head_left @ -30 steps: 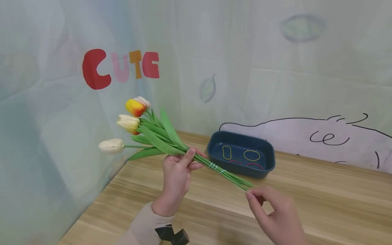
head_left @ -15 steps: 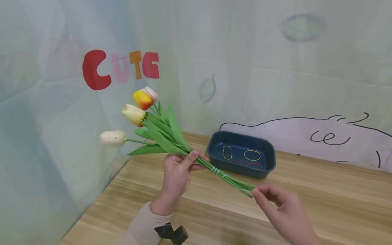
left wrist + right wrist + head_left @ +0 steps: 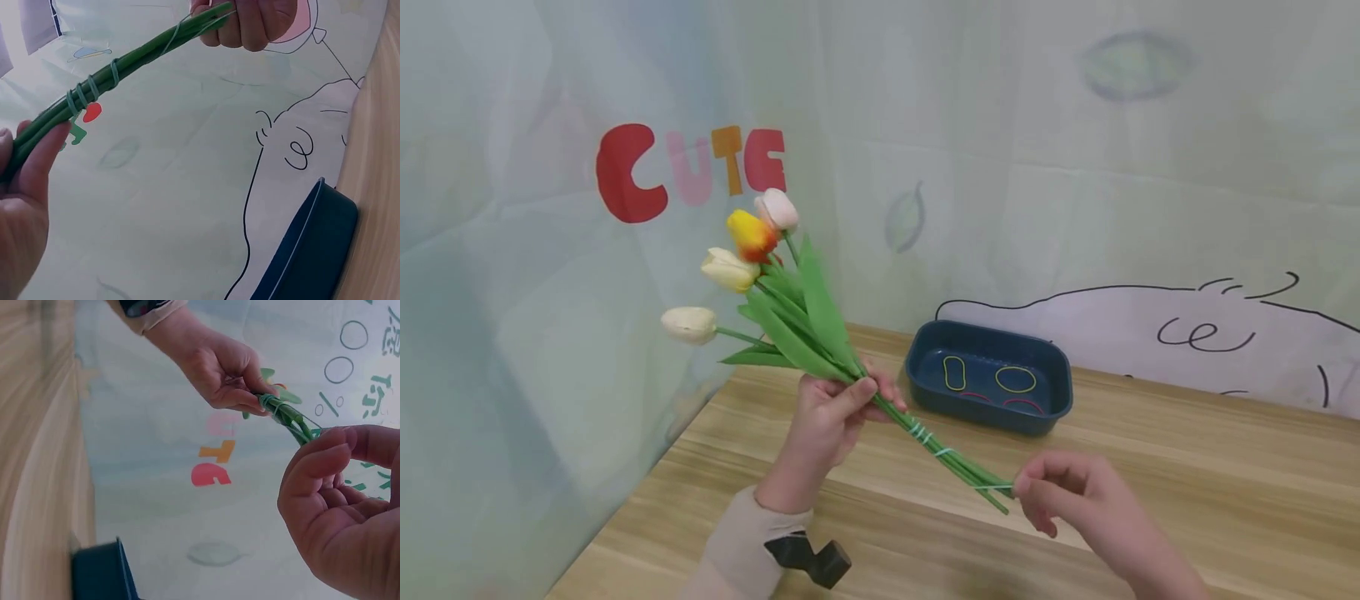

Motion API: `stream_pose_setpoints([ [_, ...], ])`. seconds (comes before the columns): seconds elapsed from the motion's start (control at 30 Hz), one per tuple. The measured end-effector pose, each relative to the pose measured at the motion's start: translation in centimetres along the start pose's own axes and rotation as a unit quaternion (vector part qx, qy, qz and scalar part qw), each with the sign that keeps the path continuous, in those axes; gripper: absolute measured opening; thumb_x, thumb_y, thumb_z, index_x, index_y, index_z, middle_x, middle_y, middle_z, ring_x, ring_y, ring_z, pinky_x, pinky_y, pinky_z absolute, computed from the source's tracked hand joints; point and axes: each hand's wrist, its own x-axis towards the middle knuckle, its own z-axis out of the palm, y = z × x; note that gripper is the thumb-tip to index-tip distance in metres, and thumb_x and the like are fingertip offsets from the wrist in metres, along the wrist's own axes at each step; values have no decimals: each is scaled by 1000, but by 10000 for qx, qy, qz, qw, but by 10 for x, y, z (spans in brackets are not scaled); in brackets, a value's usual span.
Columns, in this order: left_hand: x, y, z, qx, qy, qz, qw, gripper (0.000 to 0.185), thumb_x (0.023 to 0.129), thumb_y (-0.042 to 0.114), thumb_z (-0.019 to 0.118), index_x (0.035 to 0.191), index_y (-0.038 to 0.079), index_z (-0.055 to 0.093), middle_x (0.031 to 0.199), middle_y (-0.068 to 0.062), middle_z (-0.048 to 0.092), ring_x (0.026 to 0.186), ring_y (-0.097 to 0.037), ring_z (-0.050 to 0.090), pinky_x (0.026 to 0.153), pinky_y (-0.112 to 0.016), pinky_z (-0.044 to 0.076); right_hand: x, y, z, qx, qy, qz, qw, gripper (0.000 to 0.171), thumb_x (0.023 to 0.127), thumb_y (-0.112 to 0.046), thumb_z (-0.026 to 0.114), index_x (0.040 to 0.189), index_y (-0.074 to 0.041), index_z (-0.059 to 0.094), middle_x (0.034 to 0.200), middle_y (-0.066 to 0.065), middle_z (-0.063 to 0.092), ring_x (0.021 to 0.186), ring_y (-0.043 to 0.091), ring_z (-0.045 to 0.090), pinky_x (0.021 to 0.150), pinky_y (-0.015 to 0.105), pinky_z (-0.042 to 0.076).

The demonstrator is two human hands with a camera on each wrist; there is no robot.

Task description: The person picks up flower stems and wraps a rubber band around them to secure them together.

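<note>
Left hand (image 3: 831,412) grips tulips (image 3: 790,321) mid-stem, held above tabletop (image 3: 1150,492). Right hand (image 3: 1071,496) pinches band (image 3: 992,487) at stem ends. Bunch looks light, stems springy, blooms delicate; band stretchy. Best hold: stems.

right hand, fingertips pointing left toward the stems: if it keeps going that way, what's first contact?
Most likely the tulip stems: the right hand already pinches a green rubber band at their lower ends. Further along that line is the left hand. Depth is hard to judge.
</note>
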Motion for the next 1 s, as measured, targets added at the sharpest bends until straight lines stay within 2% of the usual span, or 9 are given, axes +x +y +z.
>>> stream_pose_setpoints([
  [0.07,1,2,-2,-203,-318,89,9992,10,97,6,53,96,8,63,87,-1,68,82,-14,69,75,-29,61,4,2,-1,518,-454,-199,9974,14,97,-3,49,89,4,58,65,2,51,59,19,50,51,30,45],
  [0.13,2,3,-3,-368,-592,177,9974,13,98,5,51,99,7,63,89,-1,68,84,-14,68,77,-29,61,8,6,-2,1110,-957,-452,9882,16,97,2,43,86,7,53,65,7,46,58,22,45,45,31,39],
  [0.2,2,5,-4,-528,-803,235,9951,14,99,4,49,101,7,63,91,-2,68,86,-15,68,79,-28,61,13,10,0,1703,-1494,-765,9710,17,97,7,36,85,11,47,65,13,39,58,26,40,42,35,31],
  [0.27,2,6,-5,-647,-928,274,9932,14,99,4,49,103,7,62,92,-2,68,87,-17,68,80,-29,61,16,13,2,2164,-1911,-887,9533,17,96,8,32,84,11,43,65,16,35,57,27,35,42,36,24],
  [0.4,1,8,-7,-882,-1151,394,9886,15,99,3,48,105,5,61,95,-3,68,89,-18,67,82,-30,60,20,16,6,2847,-2359,-646,9269,30,96,5,28,82,-3,53,64,8,32,56,18,34,45,30,19],
  [0.5,1,8,-9,-1104,-1312,467,9841,15,99,3,47,108,5,60,98,-4,69,92,-19,68,85,-32,59,21,17,9,3224,-2530,-487,9109,40,95,3,26,89,-14,61,65,4,31,57,12,36,47,24,19],
  [0.57,1,8,-10,-1280,-1404,487,9806,16,99,4,47,109,5,60,99,-5,69,94,-19,68,87,-33,58,20,15,10,3399,-2534,-417,9047,41,95,2,26,91,-16,63,65,2,31,59,11,37,49,21,21],
  [0.73,1,8,-12,-1663,-1604,577,9712,18,100,4,46,112,5,59,103,-6,69,97,-20,67,91,-34,56,18,12,14,3708,-2311,-132,8994,39,97,-2,28,89,-17,63,68,-2,33,61,10,35,54,20,23],
  [1.0,1,6,-13,-2123,-1881,695,9564,21,100,3,44,115,3,58,106,-8,69,101,-22,66,95,-37,54,18,13,22,3975,-2181,-149,8912,39,98,-1,28,88,-16,63,67,-3,31,61,10,35,53,21,18],
])
